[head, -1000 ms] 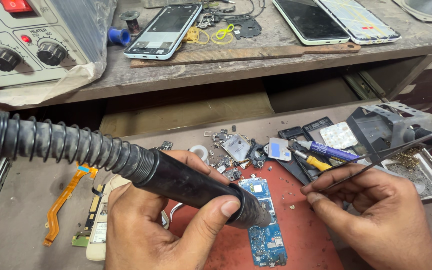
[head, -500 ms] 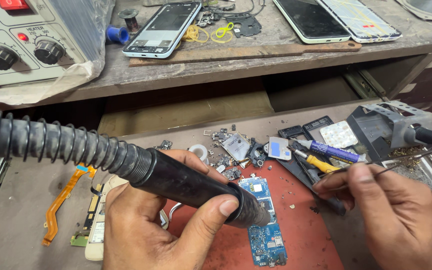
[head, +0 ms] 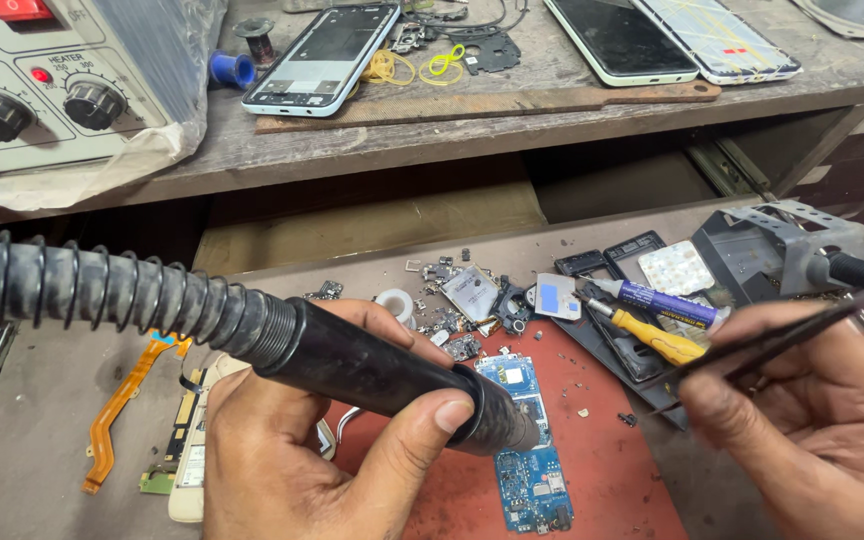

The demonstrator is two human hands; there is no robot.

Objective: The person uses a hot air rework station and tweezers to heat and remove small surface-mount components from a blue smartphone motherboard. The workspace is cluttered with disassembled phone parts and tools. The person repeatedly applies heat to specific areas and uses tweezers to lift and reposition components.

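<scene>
The black hot-air handpiece (head: 382,375) covers the upper part of the blue circuit board (head: 532,480), so the spot under its nozzle cannot be seen. Its ribbed hose (head: 102,290) runs off the left edge. The left hand (head: 322,460) and right hand (head: 812,430) are both cut off by the bottom edge, the right also by the right edge. The tweezers (head: 792,335) are blurred, their tip too fine to make out. The small parts heaped on the worktop (head: 32,470) are too tiny to tell apart.

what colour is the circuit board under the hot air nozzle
Blue, the circuit board shows best in the head view.
</scene>
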